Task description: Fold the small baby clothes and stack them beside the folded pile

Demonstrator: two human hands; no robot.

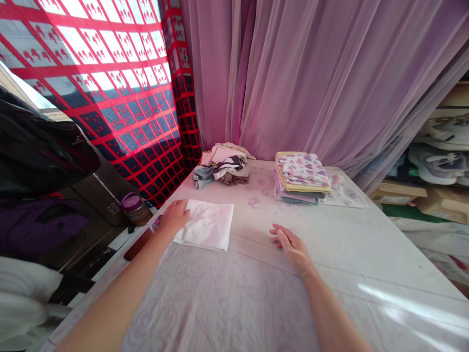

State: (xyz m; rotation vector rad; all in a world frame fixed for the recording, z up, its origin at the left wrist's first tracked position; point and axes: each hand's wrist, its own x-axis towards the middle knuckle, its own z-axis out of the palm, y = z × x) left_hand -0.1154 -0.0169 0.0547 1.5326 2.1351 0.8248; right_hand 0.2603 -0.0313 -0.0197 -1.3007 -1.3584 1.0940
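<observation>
"How does the white cloth [209, 226] look?"
"Folded flat, squarish, near the table's [256, 283] left edge."
"What touches it?"
"The left hand [177, 213], on its left side; whether pinching, I can't tell. The right hand [291, 243] is loosely spread."

The left hand [176, 214] hides part of the white cloth [209, 226]; the frame cuts off the black bag [44, 146] and the sneakers [441, 164] at right (the worktop [242, 303] too, on its near side).

Left hand [177, 215] on cloth [208, 226], right hand [290, 243] apart
</observation>
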